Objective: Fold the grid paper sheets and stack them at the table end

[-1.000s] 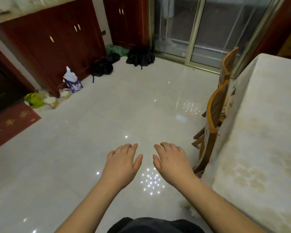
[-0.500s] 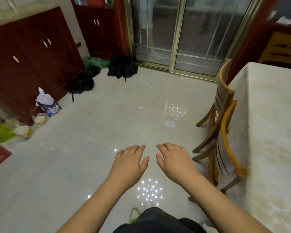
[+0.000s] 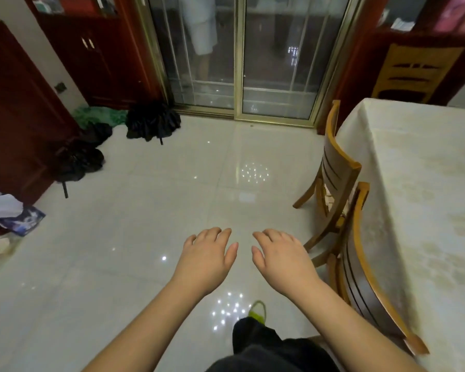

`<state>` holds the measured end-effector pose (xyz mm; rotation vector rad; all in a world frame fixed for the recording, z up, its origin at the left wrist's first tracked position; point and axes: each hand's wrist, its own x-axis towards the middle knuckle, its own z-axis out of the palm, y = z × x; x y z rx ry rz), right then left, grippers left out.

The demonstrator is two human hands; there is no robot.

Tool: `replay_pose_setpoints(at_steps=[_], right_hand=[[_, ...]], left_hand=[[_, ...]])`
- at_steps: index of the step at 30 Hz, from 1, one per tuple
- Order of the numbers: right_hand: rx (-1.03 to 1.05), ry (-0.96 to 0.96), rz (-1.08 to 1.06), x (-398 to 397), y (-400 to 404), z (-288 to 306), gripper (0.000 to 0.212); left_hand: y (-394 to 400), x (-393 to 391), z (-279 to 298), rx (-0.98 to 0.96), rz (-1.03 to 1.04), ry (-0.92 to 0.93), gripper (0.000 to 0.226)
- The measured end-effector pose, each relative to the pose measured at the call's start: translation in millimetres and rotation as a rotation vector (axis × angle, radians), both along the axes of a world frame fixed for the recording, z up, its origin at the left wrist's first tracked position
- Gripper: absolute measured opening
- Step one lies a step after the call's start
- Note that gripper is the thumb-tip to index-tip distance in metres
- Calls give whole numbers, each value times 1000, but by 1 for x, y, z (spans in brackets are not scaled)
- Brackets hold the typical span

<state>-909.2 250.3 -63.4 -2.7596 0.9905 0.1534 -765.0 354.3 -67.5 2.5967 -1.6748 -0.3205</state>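
Wooden chairs (image 3: 338, 183) are standing tucked against the table's left edge (image 3: 373, 183), where no grid paper is showing; left hand (image 3: 207, 260) and right hand (image 3: 282, 260) are hovering over the floor (image 3: 145, 237), fingers relaxed, holding nothing

Surface (image 3: 427, 183) is wearing a cream cloth with faint floral patterning. Chairs (image 3: 341, 178) are showing honey-brown wood. Floor (image 3: 145, 237) is showing glossy pale grey tile. Cabinets (image 3: 16, 130) are showing dark red.
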Motion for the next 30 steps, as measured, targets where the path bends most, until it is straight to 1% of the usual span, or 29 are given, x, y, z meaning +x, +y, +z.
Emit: replay_pose_setpoints(at_steps=[2, 4, 5, 8, 9, 12, 13, 16, 20, 22, 25, 27, 30], right_hand=[[15, -21, -29, 14, -32, -3, 48], [34, -33, -55, 26, -64, -3, 48], [55, -40, -64, 30, -78, -1, 48], [81, -55, -53, 41, -117, 0, 49], [76, -60, -50, 45, -130, -2, 49], [86, -41, -87, 58, -165, -6, 49], [93, -38, -106, 62, -175, -8, 48], [126, -19, -147, 73, -203, -15, 48], [138, 23, -154, 101, -242, -22, 48], [121, 38, -163, 120, -263, -23, 48], [104, 55, -162, 155, -296, -26, 48], [96, 76, -161, 183, -320, -26, 49], [78, 93, -148, 223, -354, -22, 49]], left_hand=[[-35, 14, -5, 28, -24, 10, 57], [-69, 26, -6, 61, -41, 4, 55], [-84, 33, -4, 81, -50, -7, 58], [-124, 44, 2, 84, -78, -64, 81], [-137, 49, 2, 86, -86, -63, 83], [-171, 64, -3, 107, -83, -35, 71], [-181, 69, -5, 99, -80, -28, 72], [-212, 84, -8, 85, -92, -11, 85], [-255, 113, -15, 67, -106, 33, 87], [-279, 133, -17, 41, -88, 85, 81], [-315, 169, -22, 11, -67, 122, 57], [-339, 196, -25, -1, -91, 124, 54], [-373, 236, -23, 16, -124, 117, 56]])
